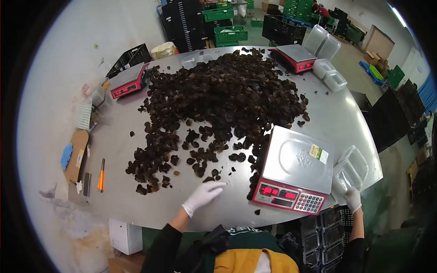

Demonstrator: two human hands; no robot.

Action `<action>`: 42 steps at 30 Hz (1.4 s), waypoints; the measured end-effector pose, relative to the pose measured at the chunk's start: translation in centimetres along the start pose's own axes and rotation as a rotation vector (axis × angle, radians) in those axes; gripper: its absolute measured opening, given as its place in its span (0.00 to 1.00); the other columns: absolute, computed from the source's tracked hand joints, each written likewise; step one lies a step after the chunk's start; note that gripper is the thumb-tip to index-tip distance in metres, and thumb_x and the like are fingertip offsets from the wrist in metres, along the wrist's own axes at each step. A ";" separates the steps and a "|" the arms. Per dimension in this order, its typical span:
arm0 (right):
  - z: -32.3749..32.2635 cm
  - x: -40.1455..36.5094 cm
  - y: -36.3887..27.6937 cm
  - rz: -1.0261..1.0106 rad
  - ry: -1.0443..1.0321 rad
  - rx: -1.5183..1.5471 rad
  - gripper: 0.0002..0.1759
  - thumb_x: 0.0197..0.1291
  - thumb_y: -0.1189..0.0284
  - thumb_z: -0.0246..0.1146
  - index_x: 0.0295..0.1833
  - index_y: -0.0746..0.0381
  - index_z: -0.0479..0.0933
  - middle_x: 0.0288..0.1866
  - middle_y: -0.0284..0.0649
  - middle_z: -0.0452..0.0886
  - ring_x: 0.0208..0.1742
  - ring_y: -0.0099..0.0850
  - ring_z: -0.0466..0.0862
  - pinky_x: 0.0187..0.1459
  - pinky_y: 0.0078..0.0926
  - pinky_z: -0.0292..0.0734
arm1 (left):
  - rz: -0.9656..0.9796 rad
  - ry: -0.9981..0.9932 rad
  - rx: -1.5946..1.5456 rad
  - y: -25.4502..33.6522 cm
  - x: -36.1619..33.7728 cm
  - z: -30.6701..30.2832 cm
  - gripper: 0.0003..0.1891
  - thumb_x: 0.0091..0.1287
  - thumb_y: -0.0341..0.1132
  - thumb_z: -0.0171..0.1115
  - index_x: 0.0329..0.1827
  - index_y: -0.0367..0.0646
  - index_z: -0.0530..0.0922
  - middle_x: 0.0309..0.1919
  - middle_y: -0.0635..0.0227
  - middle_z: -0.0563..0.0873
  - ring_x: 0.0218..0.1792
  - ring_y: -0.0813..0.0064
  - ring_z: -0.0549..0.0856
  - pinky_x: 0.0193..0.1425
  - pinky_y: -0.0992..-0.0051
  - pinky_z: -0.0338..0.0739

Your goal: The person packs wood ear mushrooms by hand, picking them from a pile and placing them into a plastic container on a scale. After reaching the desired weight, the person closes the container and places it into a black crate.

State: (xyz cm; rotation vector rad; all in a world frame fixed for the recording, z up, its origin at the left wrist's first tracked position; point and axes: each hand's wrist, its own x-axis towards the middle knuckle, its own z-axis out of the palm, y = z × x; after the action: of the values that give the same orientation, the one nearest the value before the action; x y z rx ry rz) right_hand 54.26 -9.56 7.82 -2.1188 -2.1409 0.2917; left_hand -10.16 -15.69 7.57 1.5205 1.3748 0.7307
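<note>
A large heap of dark, curled pieces that look like wood ear mushrooms (227, 91) covers the middle of the metal table (227, 207), with loose ones scattered toward me. My left hand (204, 196), in a white glove, is just in front of the scattered pieces; its fingers are stretched out and hold nothing. A red scale (298, 161) with a bare steel pan and lit display stands right of it. Beyond the scale's right side, my gloved right hand (353, 200) grips the near end of clear plastic trays (350, 173); its fingertips are partly hidden.
Two more scales stand farther off, one left (129, 82) and one right (295, 57). Clear trays (330, 75) are stacked at the right edge. An orange cutter (101, 175) and a cardboard piece (77, 157) lie left. Black crates (321, 236) are below the table's near edge. People work far behind.
</note>
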 end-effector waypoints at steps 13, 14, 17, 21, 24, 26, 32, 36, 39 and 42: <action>-5.2 -0.2 -18.9 -0.095 0.332 0.105 0.15 0.52 0.78 0.69 0.22 0.64 0.69 0.22 0.41 0.64 0.25 0.36 0.67 0.28 0.36 0.64 | 0.230 0.511 0.763 -3.7 27.3 -6.7 0.30 0.59 0.46 0.65 0.67 0.59 0.74 0.69 0.58 0.69 0.68 0.49 0.67 0.70 0.48 0.61; -4.2 -0.3 -20.8 -0.239 0.297 0.045 0.13 0.52 0.77 0.69 0.23 0.64 0.71 0.22 0.43 0.67 0.26 0.41 0.71 0.29 0.38 0.66 | 0.187 0.493 0.779 -4.6 28.0 -5.4 0.31 0.58 0.49 0.66 0.67 0.61 0.73 0.69 0.59 0.68 0.68 0.50 0.67 0.69 0.47 0.60; -1.4 -0.2 -25.5 -0.446 0.202 -0.028 0.09 0.51 0.75 0.68 0.26 0.61 0.74 0.24 0.43 0.70 0.28 0.43 0.74 0.30 0.42 0.69 | 0.256 0.348 0.638 -3.5 24.2 -1.3 0.25 0.59 0.49 0.66 0.60 0.59 0.76 0.58 0.63 0.74 0.59 0.57 0.73 0.65 0.53 0.65; 1.0 -0.3 -28.2 -0.420 -0.030 -0.066 0.14 0.54 0.67 0.70 0.26 0.62 0.73 0.24 0.44 0.70 0.29 0.45 0.74 0.32 0.42 0.71 | 0.473 0.227 0.721 -3.6 16.3 2.9 0.21 0.59 0.43 0.67 0.56 0.54 0.79 0.59 0.62 0.77 0.57 0.56 0.76 0.62 0.57 0.67; -0.7 0.8 -30.4 -0.424 -0.082 0.018 0.16 0.52 0.64 0.72 0.29 0.63 0.75 0.24 0.45 0.70 0.30 0.46 0.75 0.34 0.42 0.71 | 0.314 0.134 0.510 -3.8 14.4 3.2 0.20 0.57 0.41 0.68 0.55 0.52 0.82 0.54 0.61 0.81 0.53 0.56 0.79 0.59 0.59 0.70; -1.3 1.3 -30.8 -0.338 -0.060 0.130 0.18 0.49 0.62 0.74 0.31 0.64 0.76 0.25 0.45 0.71 0.32 0.45 0.76 0.35 0.41 0.72 | 0.195 0.133 0.340 -3.3 13.7 3.2 0.20 0.55 0.41 0.70 0.52 0.51 0.83 0.50 0.61 0.84 0.49 0.58 0.80 0.57 0.60 0.71; -1.6 0.4 -28.7 -0.153 0.136 0.236 0.13 0.55 0.67 0.72 0.35 0.65 0.78 0.27 0.45 0.71 0.31 0.44 0.74 0.35 0.39 0.69 | 0.245 0.398 0.267 -3.7 13.3 4.3 0.19 0.53 0.44 0.73 0.47 0.48 0.86 0.46 0.66 0.87 0.56 0.67 0.80 0.74 0.56 0.54; -1.8 -0.3 -27.1 -0.106 0.240 0.290 0.10 0.62 0.69 0.66 0.36 0.65 0.78 0.28 0.46 0.70 0.31 0.43 0.73 0.35 0.38 0.68 | 0.264 0.384 0.293 -2.2 13.0 4.1 0.16 0.54 0.44 0.73 0.43 0.46 0.86 0.56 0.66 0.83 0.63 0.66 0.75 0.76 0.51 0.48; -1.2 -0.7 -25.5 -0.022 0.379 0.324 0.09 0.64 0.71 0.65 0.40 0.67 0.77 0.31 0.46 0.73 0.32 0.41 0.75 0.37 0.35 0.70 | 0.312 0.424 0.297 -0.2 12.7 3.4 0.16 0.55 0.41 0.72 0.42 0.42 0.86 0.56 0.65 0.83 0.62 0.63 0.76 0.74 0.55 0.54; -0.7 -0.8 -24.6 0.103 0.432 0.371 0.10 0.65 0.71 0.65 0.43 0.67 0.77 0.33 0.46 0.75 0.34 0.40 0.77 0.39 0.34 0.72 | 0.335 0.483 0.330 -0.2 11.4 0.5 0.16 0.54 0.37 0.73 0.43 0.39 0.84 0.53 0.63 0.83 0.60 0.62 0.77 0.70 0.61 0.64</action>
State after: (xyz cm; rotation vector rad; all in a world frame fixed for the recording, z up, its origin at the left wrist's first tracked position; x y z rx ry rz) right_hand 30.37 -10.48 13.91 -1.8734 -1.6003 0.1968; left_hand -7.59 -4.75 5.44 1.9489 1.6730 1.1827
